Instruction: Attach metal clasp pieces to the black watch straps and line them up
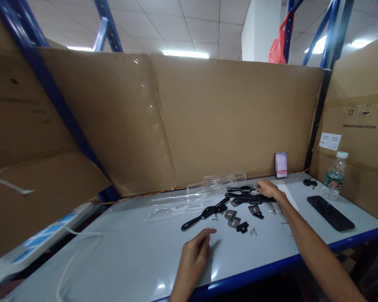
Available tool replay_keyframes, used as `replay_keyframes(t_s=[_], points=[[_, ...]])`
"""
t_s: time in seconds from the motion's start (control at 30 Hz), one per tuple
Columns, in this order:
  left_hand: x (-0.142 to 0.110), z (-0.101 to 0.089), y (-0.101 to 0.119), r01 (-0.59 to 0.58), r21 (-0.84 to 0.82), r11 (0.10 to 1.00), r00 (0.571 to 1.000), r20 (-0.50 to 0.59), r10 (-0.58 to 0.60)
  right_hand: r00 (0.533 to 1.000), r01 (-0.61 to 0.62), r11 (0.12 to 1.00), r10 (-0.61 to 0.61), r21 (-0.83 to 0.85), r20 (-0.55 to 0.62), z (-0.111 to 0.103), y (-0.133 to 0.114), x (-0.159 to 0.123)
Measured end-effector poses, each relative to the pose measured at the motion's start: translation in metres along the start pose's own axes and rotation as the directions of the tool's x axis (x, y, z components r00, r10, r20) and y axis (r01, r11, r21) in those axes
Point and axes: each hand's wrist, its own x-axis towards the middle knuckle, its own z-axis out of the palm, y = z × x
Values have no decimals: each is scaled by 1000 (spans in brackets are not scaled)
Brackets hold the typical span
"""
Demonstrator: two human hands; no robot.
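Note:
My right hand (267,188) reaches to the back of the table, its fingers closed at the right end of a black spokeshave body (244,189). More black spokeshave bodies (252,201) lie just in front of it. Another spokeshave body (204,212) lies slantwise nearer my left hand (193,256). That hand hovers low near the front edge, index finger stretched out, the others loosely curled, with nothing visible in it. Between the hands are grey blades (230,215), a black cap plate (242,227) and a small thumbscrew (253,231).
Clear plastic packaging (179,205) lies along the back left. On the right are a black phone (330,213), a water bottle (334,178) and keys (310,183). A small screen (281,165) leans on the cardboard wall (208,121). A power strip (44,239) runs along the left.

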Motion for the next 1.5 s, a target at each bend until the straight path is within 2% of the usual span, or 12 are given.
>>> replay_keyframes(t_s=[0.17, 0.3, 0.47, 0.53, 0.67, 0.77, 0.83, 0.9, 0.97, 1.07, 1.3, 1.5], points=[[1, -2, -5, -84, -20, 996, 994, -79, 82, 991, -53, 997, 46, -47, -127, -29, 8, -34], [-4, 0, -1, -182, 10, 983, 946, -269, 178, 972, -51, 999, 48, -7, -229, -43, -1, -83], [-21, 9, 31, -361, 305, 881, 871, -229, 436, 935, 340, 914, -303, 222, -186, -62, -46, -142], [-26, 14, 40, -412, 333, 849, 854, -184, 486, 872, 487, 821, -478, 297, -109, -71, -68, -149], [-27, 23, 36, -246, 154, 957, 965, -54, 257, 695, 625, 613, -719, 483, 12, -74, -102, -137], [-23, 30, 29, -24, -119, 993, 994, -105, 12, 802, 517, 631, -593, 578, -70, -61, -107, -120], [-21, 34, 30, 143, -365, 920, 977, -96, -190, 921, 381, 767, -365, 516, -138, -48, -99, -112], [-20, 35, 34, 288, -582, 761, 938, 10, -347, 983, 144, 949, -104, 281, -152, -34, -85, -108], [-19, 35, 38, 330, -731, 597, 915, 93, -392, 989, -90, 995, 95, 49, -111, -20, -72, -106], [-17, 32, 39, 309, -820, 481, 920, 131, -368, 978, -203, 979, 202, -31, -49, -1, -65, -101], [-17, 30, 41, 297, -799, 523, 942, 156, -298, 978, -209, 977, 210, 48, -14, 27, -81, -82], [-18, 29, 44, 282, -796, 535, 951, 156, -268, 973, -228, 952, 228, 206, 23, 33, -65, -75]])
